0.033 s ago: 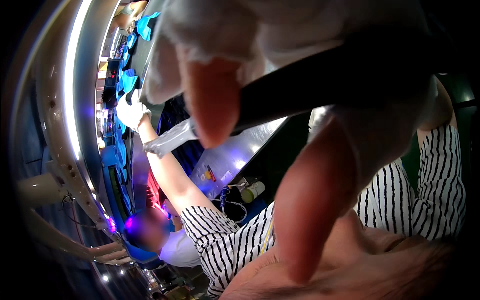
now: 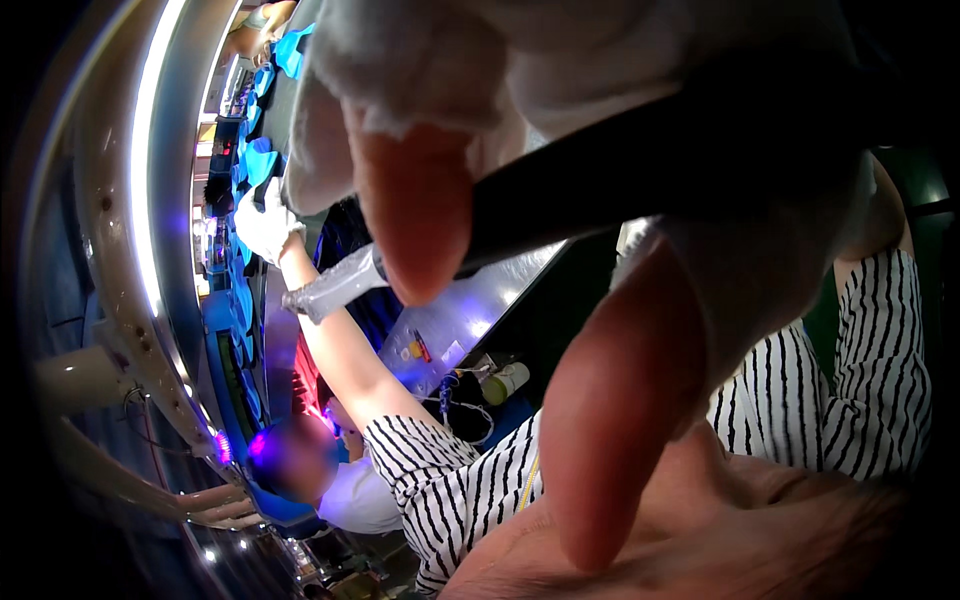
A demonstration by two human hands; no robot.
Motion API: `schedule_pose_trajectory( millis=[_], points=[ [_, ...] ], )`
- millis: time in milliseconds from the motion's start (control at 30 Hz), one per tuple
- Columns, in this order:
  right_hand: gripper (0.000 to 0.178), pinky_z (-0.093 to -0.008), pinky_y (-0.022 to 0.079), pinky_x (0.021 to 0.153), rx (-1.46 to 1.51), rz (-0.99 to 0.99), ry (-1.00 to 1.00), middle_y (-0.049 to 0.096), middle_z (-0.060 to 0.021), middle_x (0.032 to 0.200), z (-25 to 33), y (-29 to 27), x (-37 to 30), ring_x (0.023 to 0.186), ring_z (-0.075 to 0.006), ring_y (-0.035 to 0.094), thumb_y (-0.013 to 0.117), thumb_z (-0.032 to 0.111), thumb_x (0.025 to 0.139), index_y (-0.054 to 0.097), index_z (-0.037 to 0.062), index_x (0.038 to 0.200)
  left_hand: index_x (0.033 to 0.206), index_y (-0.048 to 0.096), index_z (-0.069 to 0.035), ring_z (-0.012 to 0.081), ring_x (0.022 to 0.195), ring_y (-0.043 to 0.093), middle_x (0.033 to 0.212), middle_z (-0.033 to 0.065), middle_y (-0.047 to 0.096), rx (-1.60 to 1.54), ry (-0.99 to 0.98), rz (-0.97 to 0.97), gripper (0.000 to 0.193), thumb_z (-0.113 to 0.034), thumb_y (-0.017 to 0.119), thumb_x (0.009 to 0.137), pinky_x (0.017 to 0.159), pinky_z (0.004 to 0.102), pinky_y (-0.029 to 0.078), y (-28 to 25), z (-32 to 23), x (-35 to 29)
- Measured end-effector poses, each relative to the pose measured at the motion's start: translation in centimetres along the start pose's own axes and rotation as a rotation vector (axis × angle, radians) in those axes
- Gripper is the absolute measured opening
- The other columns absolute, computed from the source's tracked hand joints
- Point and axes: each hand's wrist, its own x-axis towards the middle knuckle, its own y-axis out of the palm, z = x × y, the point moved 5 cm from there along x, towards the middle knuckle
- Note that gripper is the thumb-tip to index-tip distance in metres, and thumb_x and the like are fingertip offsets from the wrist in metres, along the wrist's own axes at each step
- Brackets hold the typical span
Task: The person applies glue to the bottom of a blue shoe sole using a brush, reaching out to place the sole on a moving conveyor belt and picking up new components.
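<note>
Close in front, my right hand (image 2: 610, 330) fills much of the head view, in a white glove that leaves the thumb and a fingertip bare. It is closed around a black-handled tool (image 2: 570, 180) with a short, clear, shiny tip (image 2: 335, 285) pointing left. What kind of tool it is, I cannot make out. Farther off, my left hand (image 2: 265, 228), in a white glove, reaches out at the end of my bare forearm (image 2: 330, 345). Its fingers look apart, beside several blue pieces (image 2: 260, 160) along the line. Whether it touches one is too small to tell.
A metal table (image 2: 505, 290) holds a small red and yellow item (image 2: 421, 346). A pale green-white cylinder (image 2: 505, 383) and a white cable (image 2: 480, 415) are beside it. A co-worker (image 2: 360, 497) is at the lower left. A bright light strip (image 2: 145, 200) curves above the line.
My right hand and the tool have shifted very slightly to the left and down. My left hand looks almost unmoved.
</note>
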Motion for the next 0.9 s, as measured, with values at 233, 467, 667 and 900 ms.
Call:
schedule_pose_trajectory(
  millis=[233, 467, 667, 900],
  points=[
    [0.036, -0.0251, 0.049, 0.070, 0.049, -0.126, 0.085, 0.060, -0.0070, 0.088, -0.4, -1.6, -0.7, 0.079, -0.0138, 0.059, 0.075, 0.016, 0.072, 0.056, 0.0046, 0.100, 0.092, 0.060, 0.003, 0.0164, 0.081, 0.058, 0.090, 0.0097, 0.063, -0.780, -0.089, -0.418, 0.035, -0.032, 0.059, 0.089, 0.080, 0.0284, 0.045, -12.7, -3.7, -5.7],
    [0.013, -0.0240, 0.048, 0.066, 0.106, -0.398, 0.633, 0.062, -0.0068, 0.087, -7.8, -0.6, -7.4, 0.076, -0.0113, 0.059, 0.069, -0.001, 0.076, 0.058, 0.0026, 0.083, 0.094, 0.056, 0.005, 0.0217, 0.082, 0.055, 0.091, 0.0166, 0.051, -1.569, -0.023, -0.299, 0.035, -0.030, 0.051, 0.090, 0.070, 0.0341, 0.048, -15.9, -3.8, -9.1],
    [0.019, -0.0235, 0.048, 0.063, 0.241, -0.329, 0.840, 0.062, -0.0062, 0.080, -9.8, 3.4, -10.8, 0.068, -0.0105, 0.060, 0.067, -0.001, 0.077, 0.054, 0.0036, 0.090, 0.058, 0.054, -0.009, 0.0213, 0.089, 0.049, 0.086, 0.0118, 0.057, -2.354, -0.663, 0.577, 0.051, -0.046, 0.044, 0.092, 0.075, 0.0306, 0.043, -2.4, -10.4, -20.9],
    [0.019, -0.0222, 0.047, 0.065, 0.241, -0.385, 0.932, 0.061, -0.0047, 0.078, -10.1, 4.4, -11.0, 0.069, -0.0090, 0.058, 0.067, 0.001, 0.078, 0.053, 0.0048, 0.090, 0.137, 0.033, -0.004, 0.0432, 0.119, 0.043, 0.133, 0.0262, 0.041, -2.477, -1.220, 0.935, 0.097, -0.079, 0.034, 0.075, 0.096, 0.0567, 0.038, -0.2, -19.0, -30.6]
  ],
)
